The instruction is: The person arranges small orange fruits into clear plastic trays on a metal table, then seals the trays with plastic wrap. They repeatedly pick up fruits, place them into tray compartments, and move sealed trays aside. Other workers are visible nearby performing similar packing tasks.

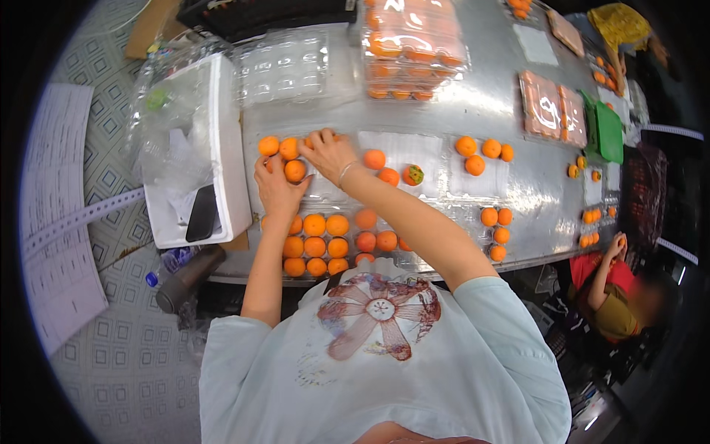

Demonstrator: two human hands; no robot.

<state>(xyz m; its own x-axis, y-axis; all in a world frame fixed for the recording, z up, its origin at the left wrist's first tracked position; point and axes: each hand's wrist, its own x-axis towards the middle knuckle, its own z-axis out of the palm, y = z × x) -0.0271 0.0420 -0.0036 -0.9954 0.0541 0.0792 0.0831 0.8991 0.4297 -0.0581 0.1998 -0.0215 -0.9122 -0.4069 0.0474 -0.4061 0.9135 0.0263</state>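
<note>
My left hand [278,187] is curled around persimmons at the near left of a clear plastic tray [327,188], its thumb beside an orange persimmon [295,171]. At the tray's back row my right hand [331,155] has its fingers over another persimmon [308,142], partly hiding it. Two more persimmons [268,145] sit in the back left corner. Nearer me, a second tray holds rows of persimmons [315,245], partly covered by my left forearm. To the right lie loosely placed persimmons [374,159], one with its green calyx [413,175] upward.
A white foam box [230,166] with plastic waste and a black phone [201,213] stands left. Behind are empty clear trays [285,66] and stacked packed trays [413,55]. A dark bottle [188,277] is at the near left edge. Two people [618,28] [615,299] work on the right.
</note>
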